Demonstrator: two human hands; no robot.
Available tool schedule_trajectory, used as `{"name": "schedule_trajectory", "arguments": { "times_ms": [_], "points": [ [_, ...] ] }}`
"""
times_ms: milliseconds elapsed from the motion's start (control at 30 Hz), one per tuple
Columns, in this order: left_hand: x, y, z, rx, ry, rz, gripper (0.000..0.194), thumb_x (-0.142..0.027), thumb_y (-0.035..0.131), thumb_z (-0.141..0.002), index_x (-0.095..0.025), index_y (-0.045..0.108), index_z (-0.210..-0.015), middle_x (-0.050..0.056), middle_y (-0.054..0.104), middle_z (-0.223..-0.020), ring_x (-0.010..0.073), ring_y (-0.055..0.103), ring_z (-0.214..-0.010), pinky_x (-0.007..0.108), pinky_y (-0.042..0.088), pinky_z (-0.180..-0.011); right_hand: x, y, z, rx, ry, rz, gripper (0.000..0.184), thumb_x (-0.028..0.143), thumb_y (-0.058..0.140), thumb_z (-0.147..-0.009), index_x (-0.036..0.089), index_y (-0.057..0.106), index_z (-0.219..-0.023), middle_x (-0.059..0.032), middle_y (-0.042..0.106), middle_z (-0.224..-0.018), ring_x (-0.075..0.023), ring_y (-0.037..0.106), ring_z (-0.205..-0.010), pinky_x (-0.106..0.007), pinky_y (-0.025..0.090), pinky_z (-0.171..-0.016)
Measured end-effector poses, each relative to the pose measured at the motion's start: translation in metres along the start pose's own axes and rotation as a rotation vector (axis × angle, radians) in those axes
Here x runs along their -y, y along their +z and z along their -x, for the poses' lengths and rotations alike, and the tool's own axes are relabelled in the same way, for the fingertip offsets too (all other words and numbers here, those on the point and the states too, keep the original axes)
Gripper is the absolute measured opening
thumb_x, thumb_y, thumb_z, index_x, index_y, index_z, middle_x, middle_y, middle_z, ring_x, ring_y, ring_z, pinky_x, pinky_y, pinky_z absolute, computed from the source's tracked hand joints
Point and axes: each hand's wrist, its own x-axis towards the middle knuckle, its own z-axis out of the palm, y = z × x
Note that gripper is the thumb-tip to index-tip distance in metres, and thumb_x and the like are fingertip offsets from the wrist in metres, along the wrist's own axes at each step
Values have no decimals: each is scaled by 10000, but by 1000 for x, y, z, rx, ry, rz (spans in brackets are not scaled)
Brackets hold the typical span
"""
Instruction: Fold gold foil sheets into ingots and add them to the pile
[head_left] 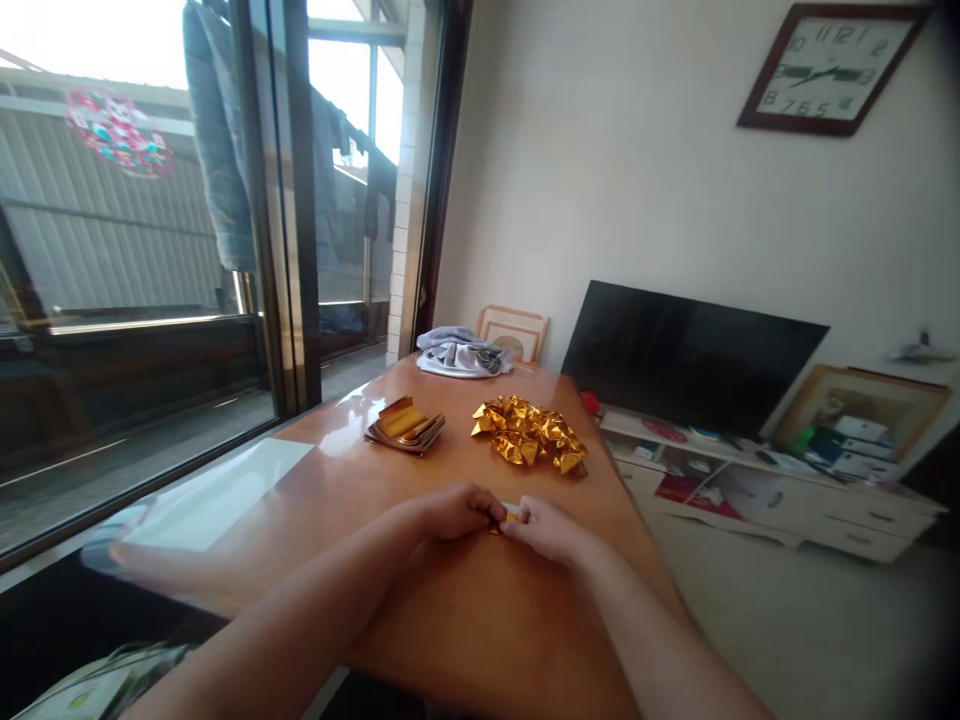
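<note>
Our left hand [450, 512] and right hand [544, 530] meet over the near part of a varnished wooden table [480, 640], and between them we pinch a small strip of gold foil paper [511, 514]. The fingers of both hands curl inward and press together around it, though the exact grip is partly hidden behind them. Farther along the table, left of centre, lies a stack of gold foil squares [401, 427], and just to its right sits a heap of folded gold foil pieces [529, 435], well beyond our hands. A white sheet [217, 495] lies at the table's left edge, beside a glass sliding door [135, 300] with laundry [217, 140] hanging outside. At the far end are a bunched grey garment [461, 353] and a framed picture [514, 333] leaning behind it. To the right, a flat-screen TV [675, 350] stands on a white cabinet [750, 500] crowded with papers and small items, and a square wall clock [829, 70] hangs above it.
</note>
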Motion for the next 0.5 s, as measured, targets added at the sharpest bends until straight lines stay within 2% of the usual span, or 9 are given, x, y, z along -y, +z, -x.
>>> {"name": "schedule_trajectory", "arguments": {
  "times_ms": [100,267,367,433,500],
  "points": [
    [-7,-2,3,-18,-13,-8,456,-48,468,-761,-191,745,-1094,4,756,-1031,148,669,-892,236,517,-824,-5,3,-5,-4,-23,-1,364,518,768,-722,200,603,-786,41,604,-669,-122,492,-616,-230,249,-560],
    [-26,-6,7,-52,-5,-58,494,6,453,-719,-219,753,-1039,0,746,-1001,155,648,-927,269,482,-907,-9,7,-5,-75,-30,-6,282,472,719,-782,214,605,-784,41,628,-705,-125,506,-627,-233,237,-558],
    [-34,-7,7,-66,-21,-78,456,0,451,-742,-223,737,-1018,-3,734,-966,149,644,-891,255,481,-872,-8,7,-3,-107,-29,21,274,454,744,-761,222,598,-762,44,626,-681,-131,515,-619,-238,236,-554],
    [-39,-8,7,-87,-48,-112,440,-10,451,-764,-230,718,-1036,-3,722,-966,154,638,-904,253,473,-871,-8,6,-2,-126,-38,-8,238,414,734,-775,230,583,-782,44,629,-694,-132,528,-624,-238,247,-552],
    [-41,-9,7,-126,-91,-164,397,-46,497,-772,-239,690,-1061,4,709,-998,173,625,-931,271,466,-886,-9,6,-1,-205,-64,-26,208,384,722,-786,244,578,-842,31,652,-772,-151,564,-692,-241,290,-573]
  ]
}}
